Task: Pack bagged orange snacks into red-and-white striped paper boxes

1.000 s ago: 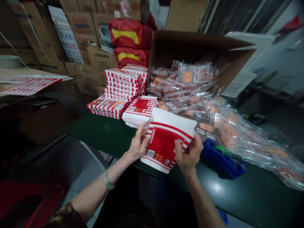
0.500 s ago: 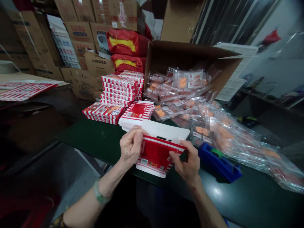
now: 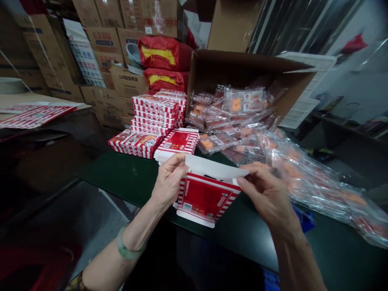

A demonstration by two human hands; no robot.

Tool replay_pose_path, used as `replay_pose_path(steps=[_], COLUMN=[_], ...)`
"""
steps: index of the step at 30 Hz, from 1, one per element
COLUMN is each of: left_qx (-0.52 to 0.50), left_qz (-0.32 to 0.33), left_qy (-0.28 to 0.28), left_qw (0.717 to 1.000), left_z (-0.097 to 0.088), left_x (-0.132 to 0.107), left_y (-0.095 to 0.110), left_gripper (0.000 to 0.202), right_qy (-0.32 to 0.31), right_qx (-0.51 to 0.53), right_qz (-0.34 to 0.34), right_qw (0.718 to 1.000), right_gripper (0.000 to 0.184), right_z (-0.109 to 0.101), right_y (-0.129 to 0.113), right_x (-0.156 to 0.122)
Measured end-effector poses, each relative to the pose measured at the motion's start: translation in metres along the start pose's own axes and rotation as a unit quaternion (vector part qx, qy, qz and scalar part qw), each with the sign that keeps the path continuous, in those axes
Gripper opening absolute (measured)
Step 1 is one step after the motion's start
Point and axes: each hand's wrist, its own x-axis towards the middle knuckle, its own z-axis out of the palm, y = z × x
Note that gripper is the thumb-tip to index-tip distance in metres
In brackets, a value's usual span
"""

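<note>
I hold a flat red-and-white striped carton (image 3: 204,197) upright over the near edge of the dark green table (image 3: 127,178). My left hand (image 3: 168,182) pinches its upper left corner, where a white top flap is folded up. On the right, my right hand (image 3: 266,194) grips the flap's right end with closed fingers. A stack of flat cartons (image 3: 178,143) of the same kind lies just behind. A heap of clear packets with orange contents (image 3: 242,133) spreads to the right.
Finished striped boxes (image 3: 151,117) are stacked at the back left of the table. An open cardboard box (image 3: 251,70) lies on its side behind the packets. A blue tape dispenser (image 3: 303,214) peeks out behind my right wrist. Cardboard cartons and red sacks (image 3: 163,52) fill the background.
The carton has been tipped upright and its white top flap folded up. My right hand moved from the carton's lower right edge up to the flap's right end.
</note>
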Motion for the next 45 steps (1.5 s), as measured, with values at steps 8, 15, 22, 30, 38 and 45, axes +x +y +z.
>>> replay_pose_path(steps=[8, 15, 22, 30, 38, 45], left_qx=[0.036, 0.048, 0.047, 0.048, 0.074, 0.024], left_qz=[0.133, 0.183, 0.199, 0.195, 0.165, 0.130], left_qy=[0.031, 0.067, 0.049, 0.017, 0.024, 0.003], left_qw=[0.990, 0.980, 0.978, 0.980, 0.983, 0.991], left_z=[0.005, 0.006, 0.007, 0.006, 0.007, 0.003], left_x=[-0.005, -0.009, -0.015, -0.013, -0.004, -0.005], left_y=[-0.004, -0.010, -0.015, -0.012, -0.017, -0.021], left_gripper=[0.016, 0.015, 0.019, 0.019, 0.011, 0.027], right_qy=[-0.034, -0.062, -0.038, -0.392, -0.394, -0.425], right_qx=[-0.292, -0.484, -0.406, -0.159, -0.128, -0.275], right_qz=[-0.208, -0.303, -0.249, 0.072, 0.032, -0.014], right_qw=[0.933, 0.819, 0.878, 0.903, 0.910, 0.862], right_gripper=[0.017, 0.031, 0.024, 0.026, 0.024, 0.031], right_z=[-0.008, -0.012, -0.009, 0.007, 0.010, 0.009], right_y=[-0.019, -0.028, -0.030, -0.037, -0.036, -0.052], right_x=[0.000, -0.013, -0.013, 0.052, 0.061, 0.054])
